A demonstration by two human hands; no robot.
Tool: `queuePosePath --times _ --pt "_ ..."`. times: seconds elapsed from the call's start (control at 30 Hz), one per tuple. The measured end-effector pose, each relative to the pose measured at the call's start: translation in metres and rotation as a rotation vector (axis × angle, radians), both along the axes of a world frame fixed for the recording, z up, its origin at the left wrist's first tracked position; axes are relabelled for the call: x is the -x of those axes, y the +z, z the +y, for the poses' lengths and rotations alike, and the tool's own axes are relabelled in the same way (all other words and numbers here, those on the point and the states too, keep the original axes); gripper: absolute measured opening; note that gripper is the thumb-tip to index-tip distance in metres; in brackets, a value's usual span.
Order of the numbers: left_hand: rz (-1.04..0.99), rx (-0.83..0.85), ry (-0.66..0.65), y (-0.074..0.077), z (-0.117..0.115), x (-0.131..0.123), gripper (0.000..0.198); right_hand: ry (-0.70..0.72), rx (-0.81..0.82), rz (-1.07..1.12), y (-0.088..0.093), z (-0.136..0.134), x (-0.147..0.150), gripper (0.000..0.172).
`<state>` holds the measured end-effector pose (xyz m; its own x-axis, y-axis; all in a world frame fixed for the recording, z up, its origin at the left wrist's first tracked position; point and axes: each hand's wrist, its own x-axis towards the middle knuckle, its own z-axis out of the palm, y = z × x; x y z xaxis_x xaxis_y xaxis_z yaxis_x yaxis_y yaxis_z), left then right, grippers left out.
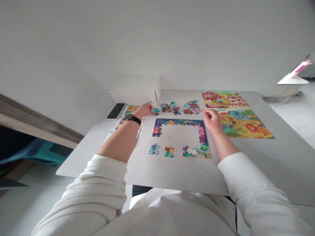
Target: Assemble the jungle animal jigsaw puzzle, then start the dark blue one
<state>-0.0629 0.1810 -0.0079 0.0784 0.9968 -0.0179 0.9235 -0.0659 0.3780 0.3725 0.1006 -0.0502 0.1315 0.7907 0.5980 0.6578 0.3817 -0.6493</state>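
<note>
My left hand (147, 109), with a dark watch on its wrist, reaches past the frame's upper left corner. Its fingers close at the edge of a teal puzzle piece (156, 112). Beyond the frame's upper right corner, my right hand (212, 119) has its thumb and fingertips pinched together beside a loose pile of puzzle pieces (191, 107). Whatever the pinch holds is hidden. Between my arms lies a partly joined puzzle border (187, 122), its top and right side linked. Two separate pieces, one teal (154, 149) and one brown and green (169, 152), lie at its lower left.
A second loose pile of pieces (170, 107) lies near a white box (134, 93) at the wall. A phone (116, 111) and a printed sheet (120, 123) are at left. Two colourful animal pictures (242, 123) lie at right on the white table (169, 173).
</note>
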Motion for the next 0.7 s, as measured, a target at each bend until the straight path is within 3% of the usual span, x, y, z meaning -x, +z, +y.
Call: queuePosePath --times 0.13,0.27,0.43,0.7 --pt "0.043 0.006 0.075 0.000 -0.007 -0.003 0.039 0.013 0.021 0.009 0.000 0.000 0.001 0.020" --pt "0.100 -0.019 0.049 0.002 -0.007 -0.016 0.038 0.011 0.027 0.014 0.002 -0.002 0.002 0.020" --pt "0.166 -0.084 -0.030 0.000 0.000 -0.045 0.051 0.013 0.008 0.005 0.003 -0.002 0.003 0.022" --pt "0.057 -0.059 -0.033 -0.002 0.011 -0.078 0.048 -0.017 0.025 -0.034 0.000 -0.001 0.000 0.021"
